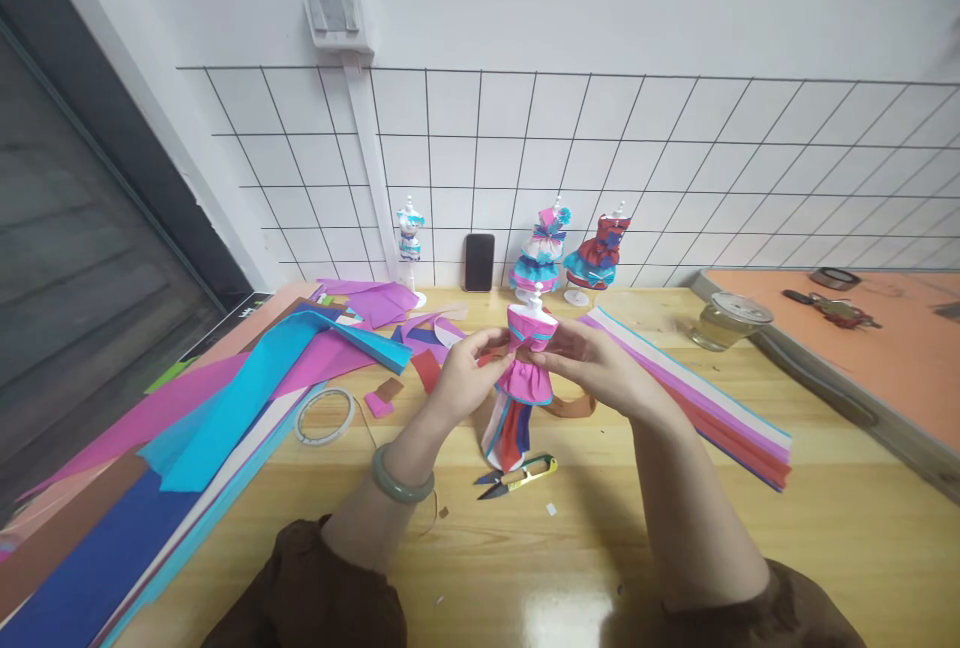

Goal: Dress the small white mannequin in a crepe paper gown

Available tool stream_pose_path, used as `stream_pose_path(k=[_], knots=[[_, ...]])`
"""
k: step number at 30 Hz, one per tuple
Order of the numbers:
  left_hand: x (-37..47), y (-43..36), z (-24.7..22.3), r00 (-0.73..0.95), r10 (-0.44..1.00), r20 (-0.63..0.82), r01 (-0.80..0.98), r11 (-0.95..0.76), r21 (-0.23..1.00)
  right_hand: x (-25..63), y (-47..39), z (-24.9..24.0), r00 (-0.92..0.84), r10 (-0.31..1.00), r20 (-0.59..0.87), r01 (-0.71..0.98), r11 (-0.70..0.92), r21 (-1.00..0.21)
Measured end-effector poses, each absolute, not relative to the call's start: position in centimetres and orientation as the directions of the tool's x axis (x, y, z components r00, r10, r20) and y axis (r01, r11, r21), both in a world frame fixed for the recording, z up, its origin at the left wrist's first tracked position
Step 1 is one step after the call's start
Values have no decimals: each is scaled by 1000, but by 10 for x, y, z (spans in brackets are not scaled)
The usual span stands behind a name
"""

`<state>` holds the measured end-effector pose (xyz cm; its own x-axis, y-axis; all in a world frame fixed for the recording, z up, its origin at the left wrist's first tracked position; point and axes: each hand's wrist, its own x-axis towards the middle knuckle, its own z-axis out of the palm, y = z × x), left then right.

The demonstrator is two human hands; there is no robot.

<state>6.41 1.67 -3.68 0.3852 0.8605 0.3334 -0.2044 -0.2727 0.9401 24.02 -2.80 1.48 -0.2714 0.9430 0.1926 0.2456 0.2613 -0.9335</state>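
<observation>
A miniature dress-form mannequin stands upright on the table in front of me, wearing a pink paper dress with blue trim. White, red and dark blue strips hang below its skirt. My left hand and my right hand close in from either side, fingertips pinched at the dress's waist. A bit of brown shows between the fingers there; its full shape is hidden. Behind the skirt on the right lies a curled brown paper strip. Yellow-handled thread snips rest just before the mannequin's base.
Long coloured crepe paper strips cover the left side, with a tape roll beside them. More strips lie right. At the wall stand a phone and three dressed mannequins. A lidded cup stands at right.
</observation>
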Motion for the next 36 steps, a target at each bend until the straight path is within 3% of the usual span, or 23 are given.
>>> stream_pose_path(k=[19, 36], knots=[[64, 19, -43, 470, 837, 279, -355, -110, 928, 234, -25, 8, -212, 947, 243, 244, 292, -925], [63, 18, -39, 447, 865, 230, -318, -87, 944, 216, -24, 2, -44, 931, 363, 434, 345, -832]])
